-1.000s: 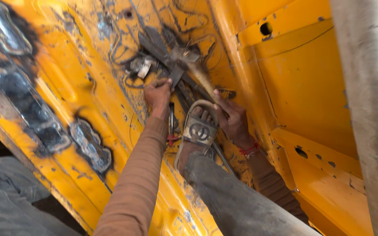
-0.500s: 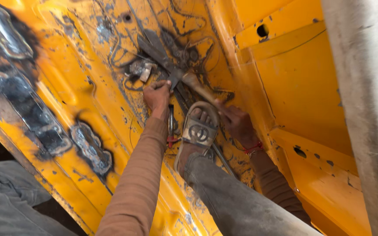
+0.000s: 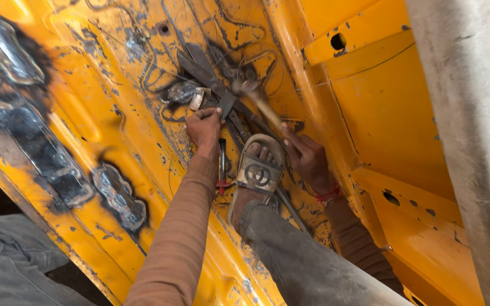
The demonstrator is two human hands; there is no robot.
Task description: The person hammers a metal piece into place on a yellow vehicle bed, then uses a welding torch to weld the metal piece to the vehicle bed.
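Our left hand (image 3: 205,126) grips a flat metal chisel (image 3: 226,103) against the scorched yellow panel (image 3: 86,113). Our right hand (image 3: 308,160) is closed on the wooden hammer (image 3: 256,96) handle, head blurred just above the chisel. Sandalled foot (image 3: 256,170) sits between our hands, red-handled pliers (image 3: 221,167) beside it.

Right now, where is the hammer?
In the head view, the hammer sits just above centre, held by the right hand, its head over the yellow panel near the left hand.

Grey concrete wall (image 3: 472,141), daylight.
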